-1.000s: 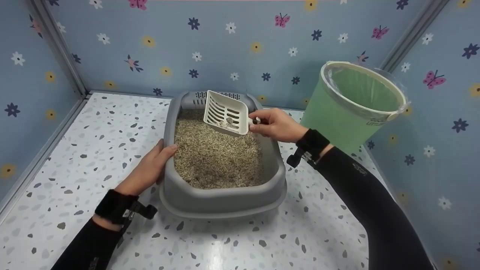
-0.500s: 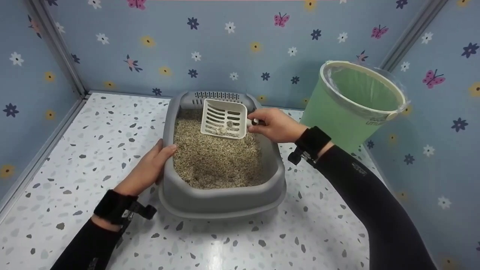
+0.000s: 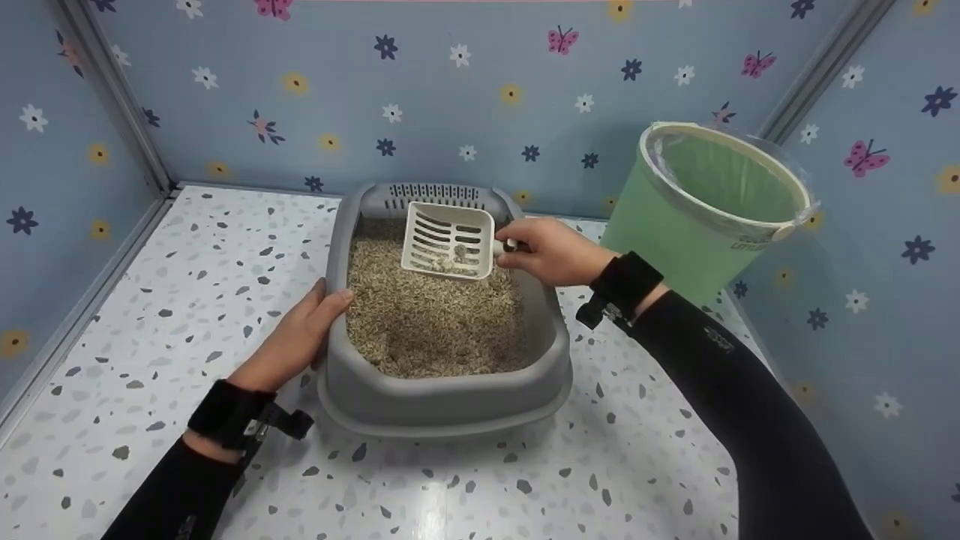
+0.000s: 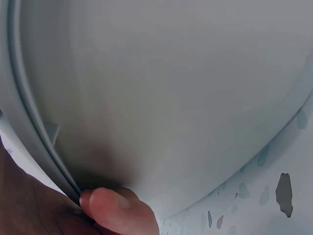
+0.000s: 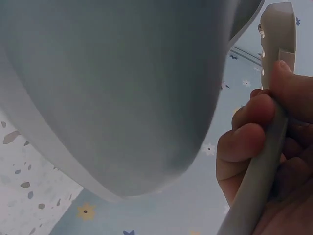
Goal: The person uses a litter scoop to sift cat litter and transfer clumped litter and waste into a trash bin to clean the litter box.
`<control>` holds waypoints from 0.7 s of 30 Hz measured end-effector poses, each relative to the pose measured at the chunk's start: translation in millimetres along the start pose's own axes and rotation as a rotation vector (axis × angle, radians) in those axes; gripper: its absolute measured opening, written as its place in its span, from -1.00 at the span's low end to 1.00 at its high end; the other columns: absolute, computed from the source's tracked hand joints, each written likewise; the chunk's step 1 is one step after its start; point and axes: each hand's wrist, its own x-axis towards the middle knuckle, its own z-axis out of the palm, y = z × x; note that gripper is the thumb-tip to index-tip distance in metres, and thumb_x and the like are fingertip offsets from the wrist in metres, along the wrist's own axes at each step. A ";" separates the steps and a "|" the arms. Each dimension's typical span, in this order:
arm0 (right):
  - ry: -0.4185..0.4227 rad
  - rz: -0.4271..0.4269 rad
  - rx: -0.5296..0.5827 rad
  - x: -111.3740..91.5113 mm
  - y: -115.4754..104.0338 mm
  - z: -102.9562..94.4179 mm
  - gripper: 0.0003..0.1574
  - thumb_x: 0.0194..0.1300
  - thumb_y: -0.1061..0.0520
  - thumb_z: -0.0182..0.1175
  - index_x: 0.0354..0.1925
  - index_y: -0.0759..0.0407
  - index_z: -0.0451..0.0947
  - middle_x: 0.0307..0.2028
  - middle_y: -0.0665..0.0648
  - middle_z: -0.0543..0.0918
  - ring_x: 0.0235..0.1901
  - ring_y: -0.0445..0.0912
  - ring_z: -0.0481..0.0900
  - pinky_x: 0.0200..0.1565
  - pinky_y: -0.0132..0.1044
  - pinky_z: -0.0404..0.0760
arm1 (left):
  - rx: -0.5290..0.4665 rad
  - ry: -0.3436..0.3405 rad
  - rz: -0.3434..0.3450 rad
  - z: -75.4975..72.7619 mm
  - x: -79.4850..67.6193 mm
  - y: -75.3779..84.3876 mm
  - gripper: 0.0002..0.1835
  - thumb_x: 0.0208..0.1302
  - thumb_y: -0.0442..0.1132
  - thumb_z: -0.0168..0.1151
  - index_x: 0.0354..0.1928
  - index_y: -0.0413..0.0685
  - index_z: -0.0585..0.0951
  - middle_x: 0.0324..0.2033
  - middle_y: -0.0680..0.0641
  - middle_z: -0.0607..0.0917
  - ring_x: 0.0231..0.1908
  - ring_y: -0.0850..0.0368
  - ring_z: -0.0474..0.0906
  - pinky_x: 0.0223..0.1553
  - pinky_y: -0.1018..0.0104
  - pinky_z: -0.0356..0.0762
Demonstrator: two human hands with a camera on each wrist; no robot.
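Note:
A grey litter box (image 3: 450, 409) filled with tan, grainy litter (image 3: 442, 315) stands on the speckled surface. My left hand (image 3: 300, 326) grips its left side, thumb over the rim and fingers under the lip; in the left wrist view the fingertips (image 4: 115, 208) meet the rim's underside. With fingers curled round the handle (image 5: 259, 176), my right hand (image 3: 555, 251) holds a white slotted litter scoop (image 3: 452, 236) over the far part of the box. A small greyish clump (image 3: 460, 252) and some pale crumbs lie in the scoop.
A green bin (image 3: 667, 240) with a clear liner over its cream rim stands tilted in view at the back right, beyond my right wrist. Blue flowered walls (image 3: 480, 75) enclose the white speckled surface (image 3: 247, 240) at the back and both sides.
The scoop has tipped from slanted to more level and come slightly lower and nearer. It barely moves over the last half second. My left hand and the box hold still.

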 end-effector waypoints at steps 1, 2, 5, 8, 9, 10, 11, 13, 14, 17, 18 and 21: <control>0.001 0.001 0.006 -0.5 -0.1 -1.5 -0.81 0.62 0.14 0.37 0.04 0.26 0.73 -0.27 0.10 0.64 -0.28 -0.04 0.53 -0.12 -0.09 0.53 | 0.001 0.000 0.005 -0.2 -0.2 0.2 -0.15 0.73 0.36 -0.07 0.81 0.13 0.07 0.07 -0.32 0.53 -0.28 -0.04 0.57 -0.34 0.13 0.57; 0.005 0.005 0.011 -1.1 -0.2 -3.5 -0.82 0.63 0.15 0.36 0.03 0.25 0.74 -0.29 0.09 0.62 -0.30 -0.05 0.51 -0.16 -0.11 0.51 | 0.003 0.000 0.009 -0.4 -0.4 0.1 -0.14 0.74 0.35 -0.07 0.83 0.13 0.04 0.10 -0.34 0.52 -0.27 -0.05 0.57 -0.33 0.13 0.58; 0.036 0.035 0.029 -4.8 0.6 -12.6 -0.78 0.64 0.14 0.35 0.09 0.25 0.75 -0.31 0.06 0.61 -0.38 -0.11 0.49 -0.25 -0.20 0.50 | 0.000 -0.002 0.005 -0.3 -0.1 0.5 -0.17 0.74 0.37 -0.07 0.80 0.16 0.09 -0.17 -0.25 0.54 -0.49 0.06 0.48 -0.46 0.16 0.54; 0.083 0.095 0.055 -11.3 1.6 -27.4 -0.72 0.67 0.11 0.32 0.16 0.24 0.77 -0.36 0.08 0.65 -0.45 -0.16 0.51 -0.35 -0.30 0.52 | -0.004 -0.008 -0.005 0.4 0.0 1.0 -0.19 0.73 0.39 -0.06 0.78 0.19 0.13 -0.42 -0.09 0.45 -0.65 0.15 0.33 -0.59 0.17 0.48; 0.099 0.118 0.070 -14.1 2.0 -33.8 -0.71 0.68 0.10 0.32 0.17 0.23 0.77 -0.39 0.09 0.64 -0.48 -0.17 0.51 -0.39 -0.33 0.52 | -0.005 -0.009 -0.006 0.4 -0.1 1.1 -0.18 0.73 0.39 -0.06 0.79 0.20 0.12 -0.43 -0.07 0.44 -0.65 0.16 0.33 -0.59 0.17 0.48; 0.113 0.144 0.095 -17.1 2.3 -40.7 -0.70 0.68 0.09 0.31 0.18 0.23 0.77 -0.41 0.11 0.64 -0.51 -0.18 0.51 -0.43 -0.35 0.52 | -0.006 -0.009 -0.007 0.3 0.0 1.3 -0.19 0.73 0.39 -0.06 0.78 0.18 0.13 -0.44 -0.05 0.44 -0.65 0.16 0.33 -0.60 0.17 0.48; 0.129 0.168 0.111 -20.5 2.2 -48.2 -0.70 0.68 0.08 0.31 0.17 0.23 0.77 -0.43 0.11 0.63 -0.53 -0.18 0.51 -0.46 -0.37 0.51 | -0.006 -0.010 -0.010 0.3 0.0 1.5 -0.19 0.72 0.39 -0.06 0.77 0.18 0.14 -0.46 -0.04 0.43 -0.65 0.15 0.33 -0.61 0.17 0.48; 0.162 0.213 0.137 -28.6 3.6 -64.5 -0.70 0.68 0.06 0.31 0.16 0.23 0.77 -0.46 0.14 0.63 -0.57 -0.19 0.51 -0.52 -0.39 0.51 | -0.004 -0.010 -0.015 0.3 0.4 1.7 -0.18 0.72 0.40 -0.07 0.77 0.16 0.14 -0.47 -0.02 0.43 -0.65 0.14 0.34 -0.61 0.17 0.49; 0.181 0.236 0.144 -33.4 4.4 -72.8 -0.70 0.68 0.05 0.32 0.14 0.24 0.77 -0.47 0.12 0.62 -0.58 -0.18 0.50 -0.54 -0.38 0.51 | -0.004 -0.012 -0.015 0.5 0.8 1.7 -0.17 0.72 0.40 -0.07 0.77 0.14 0.14 -0.48 -0.02 0.43 -0.65 0.14 0.34 -0.61 0.17 0.49; 0.230 0.310 0.136 -50.0 7.7 -97.3 -0.70 0.69 0.02 0.32 0.08 0.23 0.78 -0.49 0.10 0.61 -0.60 -0.17 0.50 -0.55 -0.37 0.51 | -0.005 -0.018 -0.017 1.2 2.4 1.1 -0.17 0.72 0.41 -0.08 0.75 0.12 0.16 -0.50 0.01 0.42 -0.66 0.14 0.34 -0.62 0.17 0.49; 0.243 0.334 0.130 -55.9 8.8 -104.8 -0.69 0.69 0.00 0.32 0.05 0.23 0.77 -0.50 0.09 0.60 -0.60 -0.17 0.49 -0.55 -0.36 0.50 | -0.005 -0.018 -0.017 1.4 2.8 0.6 -0.18 0.72 0.41 -0.08 0.74 0.11 0.17 -0.51 0.01 0.42 -0.66 0.14 0.34 -0.62 0.17 0.49; 0.274 0.397 0.104 -73.3 12.6 -124.5 -0.67 0.69 -0.05 0.32 -0.02 0.21 0.75 -0.51 0.06 0.57 -0.58 -0.15 0.48 -0.53 -0.32 0.49 | -0.006 -0.018 -0.019 1.4 2.7 -1.7 -0.19 0.72 0.40 -0.08 0.74 0.13 0.17 -0.53 0.02 0.42 -0.67 0.15 0.33 -0.64 0.18 0.48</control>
